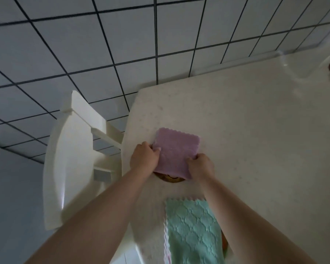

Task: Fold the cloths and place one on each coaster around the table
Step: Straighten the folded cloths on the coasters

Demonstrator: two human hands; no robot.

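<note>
Both hands pinch the folded pink cloth, left hand at its left edge, right hand at its near corner; the coaster peeks out just beneath the cloth's near edge.

The pink cloth is a soft, matt microfibre-like fabric with a faint embossed pattern and a scalloped, pinked edge. The green cloth is the same kind of plush textile, its raised diamond weave plainer to see, with a wavy white-trimmed border. The table has a smooth, pale top flecked with tiny specks and a low sheen, glossier toward the far corner. The coaster, only a sliver showing, looks brown and woven or wooden; which, I cannot tell. The chair is white, smooth and semi-glossy. The floor is matt grey tile with dark grout.
</note>
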